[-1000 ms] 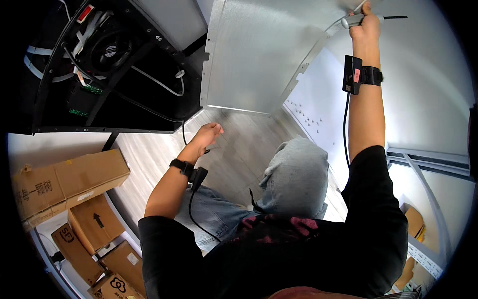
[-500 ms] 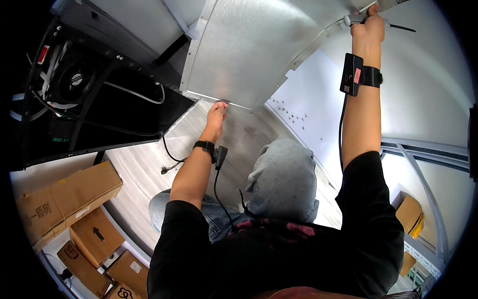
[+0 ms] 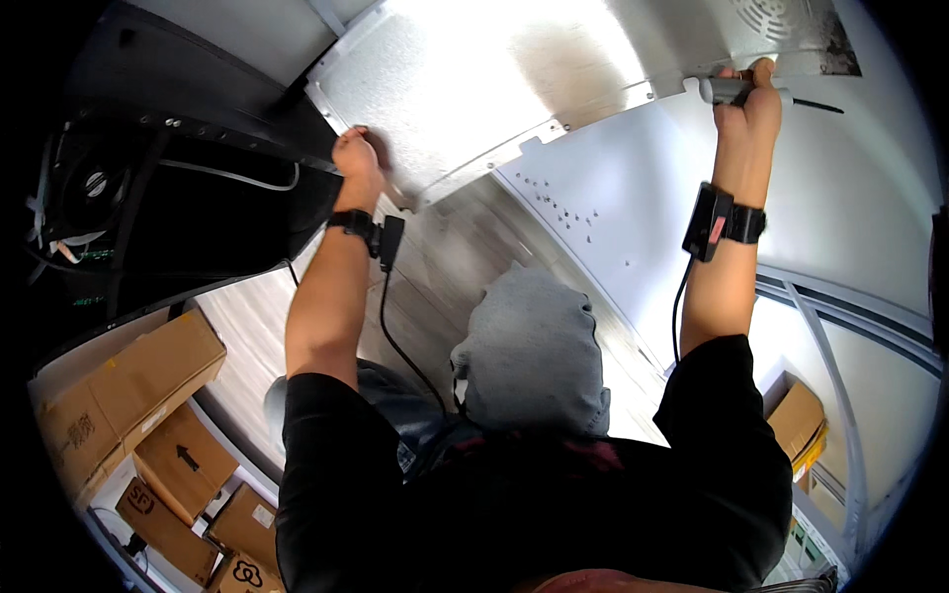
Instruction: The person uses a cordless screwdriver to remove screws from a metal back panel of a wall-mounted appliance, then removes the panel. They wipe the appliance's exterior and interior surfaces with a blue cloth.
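Note:
A large silvery sheet-metal panel (image 3: 465, 69) is held raised between my two hands, with notches, holes and a vented area along it. Closed on the panel's near left edge, my left hand (image 3: 357, 161) has its fingertips partly hidden. My right hand (image 3: 748, 99) grips the panel's right edge and also holds a screwdriver (image 3: 730, 92) with a grey handle and dark shaft pointing right. Left of the panel stands an open black cabinet (image 3: 217, 222) with a fan (image 3: 96, 184) and cables inside.
Many small screws (image 3: 563, 211) lie scattered on a white surface (image 3: 613, 262) below the panel. Cardboard boxes (image 3: 183, 460) are stacked at the lower left. Another box (image 3: 794, 420) stands at the right by a grey metal frame (image 3: 840, 395). Cables hang from both wrist devices.
The panel has shifted left and tilted, its left end now beside the black cabinet. My left hand moved left and farther away; my right hand came nearer, still with the screwdriver.

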Available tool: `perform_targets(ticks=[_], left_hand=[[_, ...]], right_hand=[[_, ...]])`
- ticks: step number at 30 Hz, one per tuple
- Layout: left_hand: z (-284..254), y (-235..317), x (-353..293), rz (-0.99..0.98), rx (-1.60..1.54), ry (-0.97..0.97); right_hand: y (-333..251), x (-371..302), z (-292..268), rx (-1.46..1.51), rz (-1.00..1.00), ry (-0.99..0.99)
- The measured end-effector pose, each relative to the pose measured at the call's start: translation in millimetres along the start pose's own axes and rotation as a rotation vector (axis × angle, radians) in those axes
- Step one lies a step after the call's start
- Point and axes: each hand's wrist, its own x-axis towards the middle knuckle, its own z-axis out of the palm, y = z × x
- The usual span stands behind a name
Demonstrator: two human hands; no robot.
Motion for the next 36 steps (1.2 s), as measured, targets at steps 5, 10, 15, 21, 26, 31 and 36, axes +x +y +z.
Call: perform_targets(ticks=[5,10,15,21,26,31,36], left_hand=[[6.1,16.9,19.2,0.078,0.214,0.007],[13.1,21.7,34.1,0.128,0.421,-0.002],[15.6,23.8,69.3,0.23,0.556,-0.032],[34.5,24.3,86.5,0.113,0.441,-0.053],[43.3,12.1,104.8,0.176,0.549,-0.039],[71.8,8.6,117.8,0.208,0.511,-0.129],[109.5,21.4,124.7,0.256,0.626,-0.104]], right_hand=[[6.4,-27.0,-50.7,-0.018,0.056,-0.195],[21.2,-56.4,-85.6,-0.124,0.072,-0.161],[50.8,-66.9,-115.6,-0.123,0.061,-0.07],[65.2,-87.1,-119.2,-0.292,-0.115,-0.075],[56.5,-113.3,-127.6,-0.424,-0.212,-0.049],[59.3,-132.9,-160.4,-0.555,-0.253,-0.026],[80.0,-135.4,-165.5,-0.54,-0.232,-0.007]])
